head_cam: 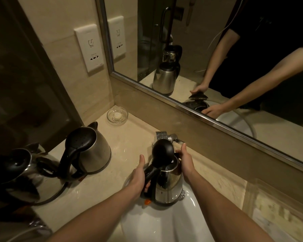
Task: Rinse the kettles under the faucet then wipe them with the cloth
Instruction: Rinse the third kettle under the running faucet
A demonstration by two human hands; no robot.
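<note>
A steel kettle with a black handle and its black lid flipped up stands in the white sink, just below the chrome faucet. My left hand grips the black handle, thumb raised. My right hand is against the kettle's right side near the rim, fingers fairly straight. On the counter to the left stand two more steel kettles, one with its lid shut and one nearer the left edge. No cloth is in view.
A glass dish sits in the counter's back corner. A wall socket plate is on the left wall. A framed mirror runs along the back and reflects my arms and a kettle. Beige counter surrounds the sink.
</note>
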